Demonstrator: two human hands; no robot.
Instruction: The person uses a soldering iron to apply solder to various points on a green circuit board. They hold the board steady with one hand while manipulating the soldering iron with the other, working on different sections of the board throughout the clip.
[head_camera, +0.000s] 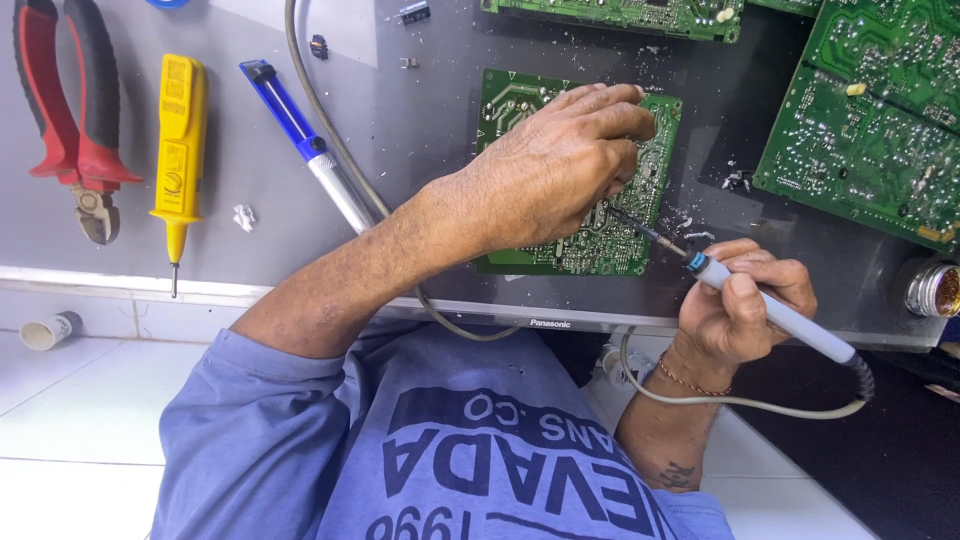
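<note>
1. Two hands are working over a small green circuit board (640, 215) lying near the middle of the grey surface (430, 130), close to its near edge.
2. Much of that board is being hidden under the left hand (555, 165), so its middle cannot be made out.
3. That hand is resting palm down on the board with fingers curled and bunched; whether the fingertips are pinching anything is impossible to tell.
4. Wrapped closed around the pale handle of a soldering iron (775, 315), the right hand (745, 300) is hovering just off the board's near right corner.
5. The iron's dark tip is reaching in under the left hand's fingers, and where it is touching is concealed.
6. Its grey cable (740, 402) is looping down past the surface's near edge.
7. Larger green boards (870, 130) are being cut off at the far right corner and far edge.
8. Toward the left edge are lying red-handled pliers (75, 120), partly cropped, a yellow tester screwdriver (180, 140) and a blue desoldering pump (310, 150).
9. At the right edge, a small round tin (935, 290) is sitting half out of view.
</note>
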